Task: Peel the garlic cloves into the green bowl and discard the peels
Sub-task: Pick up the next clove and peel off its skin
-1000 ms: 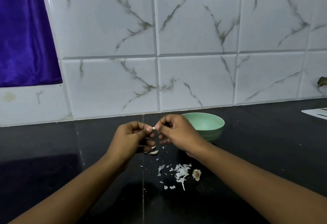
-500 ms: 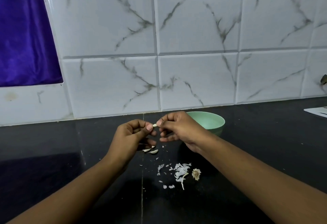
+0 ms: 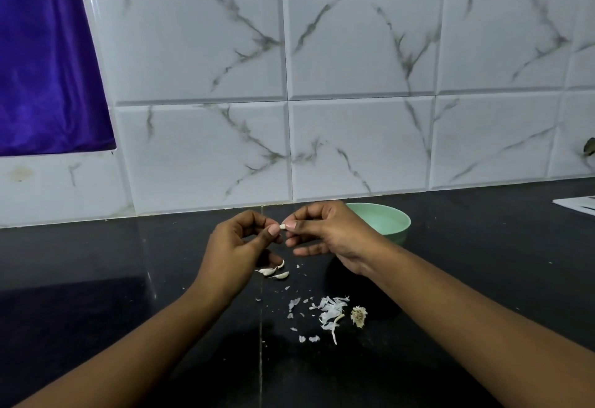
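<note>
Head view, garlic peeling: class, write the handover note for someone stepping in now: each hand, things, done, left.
Hands: left hand and right hand both pinch one garlic clove at the fingertips, above the counter.
Things: green bowl behind the right hand, partly hidden, no cloves visible inside; loose cloves on the counter by the left hand.
Done: some peeling; peels and root stub lie nearer the person.
Left: finish this clove, peel the rest, fill bowl, discard peels.

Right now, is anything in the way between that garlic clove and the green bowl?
Nothing but the right hand itself. It and the left hand pinch the garlic clove, and the green bowl stands open just behind it; the peels lie nearer the person.
</note>
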`<state>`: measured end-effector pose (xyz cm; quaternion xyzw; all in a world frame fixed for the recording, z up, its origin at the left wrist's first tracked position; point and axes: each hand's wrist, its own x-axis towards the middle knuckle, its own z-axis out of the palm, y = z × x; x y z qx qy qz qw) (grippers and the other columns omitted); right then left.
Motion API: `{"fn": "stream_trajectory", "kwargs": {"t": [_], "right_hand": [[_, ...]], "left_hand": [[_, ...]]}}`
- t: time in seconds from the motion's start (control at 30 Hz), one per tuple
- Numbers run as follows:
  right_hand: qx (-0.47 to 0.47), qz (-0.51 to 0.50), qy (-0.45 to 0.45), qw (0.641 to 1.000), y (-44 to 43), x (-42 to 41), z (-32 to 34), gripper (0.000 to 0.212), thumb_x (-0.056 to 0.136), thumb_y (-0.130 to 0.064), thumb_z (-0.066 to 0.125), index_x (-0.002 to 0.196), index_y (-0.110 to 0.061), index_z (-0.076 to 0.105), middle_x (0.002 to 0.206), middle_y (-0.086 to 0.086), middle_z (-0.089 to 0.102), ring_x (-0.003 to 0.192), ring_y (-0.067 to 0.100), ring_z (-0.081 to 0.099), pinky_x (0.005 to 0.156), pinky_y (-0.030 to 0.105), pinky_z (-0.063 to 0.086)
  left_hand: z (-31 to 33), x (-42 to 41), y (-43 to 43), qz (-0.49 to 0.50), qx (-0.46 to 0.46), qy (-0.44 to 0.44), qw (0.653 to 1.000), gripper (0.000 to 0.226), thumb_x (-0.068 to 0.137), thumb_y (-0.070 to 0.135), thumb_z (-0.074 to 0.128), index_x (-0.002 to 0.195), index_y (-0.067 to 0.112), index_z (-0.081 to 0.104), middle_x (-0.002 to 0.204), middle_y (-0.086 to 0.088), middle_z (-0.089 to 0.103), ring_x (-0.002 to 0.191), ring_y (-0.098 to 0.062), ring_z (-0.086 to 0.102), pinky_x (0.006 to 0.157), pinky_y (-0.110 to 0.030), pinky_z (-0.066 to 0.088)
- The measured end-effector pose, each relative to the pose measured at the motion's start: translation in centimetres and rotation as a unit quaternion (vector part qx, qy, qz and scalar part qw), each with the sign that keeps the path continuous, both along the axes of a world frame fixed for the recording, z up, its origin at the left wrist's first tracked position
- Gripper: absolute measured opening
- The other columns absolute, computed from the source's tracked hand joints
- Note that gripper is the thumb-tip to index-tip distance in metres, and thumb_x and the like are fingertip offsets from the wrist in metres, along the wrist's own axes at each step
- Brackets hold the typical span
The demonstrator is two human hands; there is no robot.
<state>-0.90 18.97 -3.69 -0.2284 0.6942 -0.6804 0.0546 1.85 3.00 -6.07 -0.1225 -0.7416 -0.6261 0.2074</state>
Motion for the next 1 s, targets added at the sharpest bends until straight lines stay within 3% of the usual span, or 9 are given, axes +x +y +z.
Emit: {"fn": "stream_trajectory", "kwargs": {"t": [0.23,0.5,0.63,0.73,0.9,1.0], "right_hand": [[0.011,0.02,0.001,1.0,0.2,0.0,0.2,0.002,0.087,-0.008,0.064,0.085,-0.008,0.065,0.074,0.006,0.067,0.064,0.009,0.066,0.059,0.022,0.056],[0.058,-0.06,0.127,0.988,-0.5,0.1,-0.5,0.009,0.082,-0.007,0.071,0.077,-0.014,0.068,0.072,0.004,0.069,0.068,0.012,0.068,0.061,0.022,0.055],[0.113,-0.109,0.197,0.968,-0.5,0.2,-0.5,0.009,0.08,-0.009,0.072,0.073,-0.015,0.071,0.067,0.005,0.07,0.068,0.023,0.07,0.066,0.031,0.059],[0.078,-0.098,0.152,0.98,-0.7,0.4,-0.7,0.01,0.08,-0.007,0.072,0.073,-0.012,0.069,0.062,0.0,0.066,0.061,0.01,0.065,0.058,0.023,0.055],[-0.034,-0.072,0.037,0.996,-1.3,0.8,-1.2,0.012,0.083,-0.005,0.068,0.072,-0.01,0.067,0.074,0.01,0.067,0.06,0.011,0.063,0.055,0.023,0.054],[-0.055,-0.056,-0.017,0.997,-1.4,0.8,-1.2,0.013,0.086,-0.006,0.064,0.072,-0.008,0.065,0.076,0.013,0.064,0.057,0.01,0.06,0.054,0.023,0.055]], "left_hand": [[0.3,0.4,0.3,-0.04,0.04,-0.053,0.997,0.012,0.092,0.009,0.056,0.081,0.01,0.06,0.068,-0.001,0.068,0.048,-0.019,0.063,0.05,-0.026,0.052],[0.3,0.5,0.2,0.024,-0.016,-0.005,1.0,0.013,0.092,0.01,0.059,0.081,0.005,0.063,0.061,0.0,0.064,0.047,-0.02,0.062,0.063,-0.041,0.054],[-0.2,0.7,0.3,0.059,-0.092,0.033,0.993,0.016,0.09,0.013,0.062,0.075,0.017,0.063,0.063,0.002,0.066,0.05,-0.018,0.065,0.063,-0.043,0.055],[-0.3,1.0,0.6,0.102,-0.144,0.069,0.982,0.02,0.09,0.015,0.062,0.071,0.023,0.06,0.066,0.006,0.067,0.052,-0.012,0.066,0.059,-0.032,0.053],[-0.4,1.0,0.7,0.136,-0.182,0.116,0.967,0.023,0.089,0.013,0.062,0.07,0.025,0.056,0.064,0.013,0.066,0.05,-0.004,0.065,0.052,-0.023,0.048],[-0.6,0.8,0.5,0.134,-0.199,0.124,0.963,0.024,0.09,0.014,0.062,0.07,0.027,0.055,0.061,0.011,0.065,0.049,-0.004,0.064,0.052,-0.023,0.047]]}}
